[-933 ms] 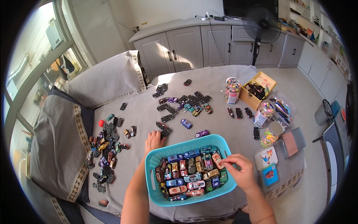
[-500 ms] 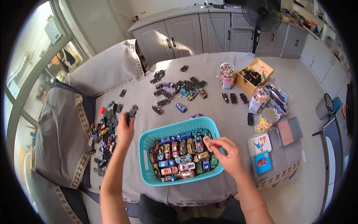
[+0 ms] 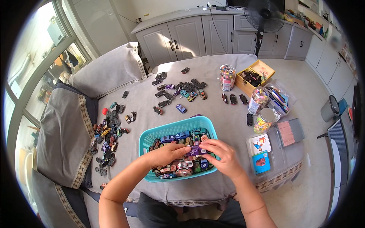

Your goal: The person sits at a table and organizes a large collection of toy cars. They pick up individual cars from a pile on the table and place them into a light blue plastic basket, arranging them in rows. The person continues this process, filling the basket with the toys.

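A turquoise plastic basket (image 3: 146, 135) stands in front of me, filled with rows of small toy cars in many colours. Over its middle, a purple toy car (image 3: 196, 151) is pinched between both hands. My left hand (image 3: 170, 152) reaches across the basket from the left, closed on one end of the car. From the right, my right hand (image 3: 223, 155) grips the other end with thumb and fingers. The cars beneath the hands are partly hidden.
Piled toy cars (image 3: 108, 136) lie on the left of the grey cover, with more dark cars (image 3: 186, 89) farther back. Candy jars (image 3: 227, 78), a yellow wooden box (image 3: 245, 84), a pen tray (image 3: 279, 99) and a card tray (image 3: 275, 150) stand at the right.
My left hand has come from the left, without its dark car, to the basket. My right hand has left the pale pink car and moved inward. The purple car is now between both hands.
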Demonstrator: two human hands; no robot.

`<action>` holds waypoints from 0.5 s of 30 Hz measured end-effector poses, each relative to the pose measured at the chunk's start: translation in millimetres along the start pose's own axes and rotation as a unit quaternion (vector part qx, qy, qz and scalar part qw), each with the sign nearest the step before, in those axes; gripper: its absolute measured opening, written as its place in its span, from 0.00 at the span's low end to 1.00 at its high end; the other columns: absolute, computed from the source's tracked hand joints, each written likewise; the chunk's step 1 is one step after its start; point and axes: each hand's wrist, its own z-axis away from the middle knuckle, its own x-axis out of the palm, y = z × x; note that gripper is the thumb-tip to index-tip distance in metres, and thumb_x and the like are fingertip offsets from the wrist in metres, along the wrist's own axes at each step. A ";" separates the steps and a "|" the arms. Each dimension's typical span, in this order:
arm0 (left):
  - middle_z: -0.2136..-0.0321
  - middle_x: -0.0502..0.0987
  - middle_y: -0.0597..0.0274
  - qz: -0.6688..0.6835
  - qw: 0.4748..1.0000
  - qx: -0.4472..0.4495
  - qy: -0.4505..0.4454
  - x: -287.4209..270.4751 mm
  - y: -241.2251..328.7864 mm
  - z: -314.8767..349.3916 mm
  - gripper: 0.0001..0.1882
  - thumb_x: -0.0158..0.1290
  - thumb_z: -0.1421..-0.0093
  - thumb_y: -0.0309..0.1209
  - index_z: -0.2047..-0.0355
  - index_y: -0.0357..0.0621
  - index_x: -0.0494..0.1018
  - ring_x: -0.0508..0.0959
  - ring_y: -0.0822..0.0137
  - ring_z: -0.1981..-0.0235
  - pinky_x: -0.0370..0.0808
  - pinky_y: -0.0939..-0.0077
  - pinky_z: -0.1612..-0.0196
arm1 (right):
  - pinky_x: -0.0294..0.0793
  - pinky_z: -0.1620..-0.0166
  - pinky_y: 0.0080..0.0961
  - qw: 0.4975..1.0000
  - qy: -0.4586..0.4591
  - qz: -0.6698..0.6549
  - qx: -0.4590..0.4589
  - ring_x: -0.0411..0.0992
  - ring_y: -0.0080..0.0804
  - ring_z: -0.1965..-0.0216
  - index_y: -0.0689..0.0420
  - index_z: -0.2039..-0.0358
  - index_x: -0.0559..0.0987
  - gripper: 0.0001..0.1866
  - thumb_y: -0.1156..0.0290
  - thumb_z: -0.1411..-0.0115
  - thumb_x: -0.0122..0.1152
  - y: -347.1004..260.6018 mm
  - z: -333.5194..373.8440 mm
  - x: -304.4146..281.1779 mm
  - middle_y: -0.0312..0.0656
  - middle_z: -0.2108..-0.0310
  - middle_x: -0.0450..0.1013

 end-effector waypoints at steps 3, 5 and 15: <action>0.70 0.76 0.60 0.077 0.996 -0.033 -0.006 6.4 -4.1 -6.7 0.27 0.44 0.33 0.52 0.55 0.37 0.74 0.73 0.72 0.69 0.71 0.73 0.65 | 0.74 0.50 0.34 0.999 -0.016 0.044 0.001 0.74 0.38 0.52 0.52 0.56 0.79 0.17 0.72 0.49 0.66 1.6 0.2 -5.2 0.37 0.58 0.75; 0.69 0.77 0.59 -0.022 0.999 0.034 0.032 9.2 -4.4 -8.8 0.25 0.47 0.34 0.50 0.54 0.38 0.74 0.73 0.72 0.69 0.71 0.73 0.65 | 0.72 0.48 0.35 0.997 -0.032 0.069 0.015 0.73 0.37 0.52 0.53 0.58 0.79 0.15 0.70 0.49 0.66 2.7 0.3 -7.7 0.37 0.58 0.75; 0.65 0.71 0.57 -0.365 0.866 0.262 0.219 45.2 -0.5 -6.1 0.17 0.62 0.50 0.35 0.62 0.43 0.73 0.78 0.54 0.69 0.77 0.60 0.71 | 0.56 0.36 0.48 0.985 -0.107 0.136 0.001 0.70 0.34 0.49 0.53 0.64 0.79 0.16 0.63 0.53 0.69 10.2 2.8 -9.4 0.39 0.63 0.77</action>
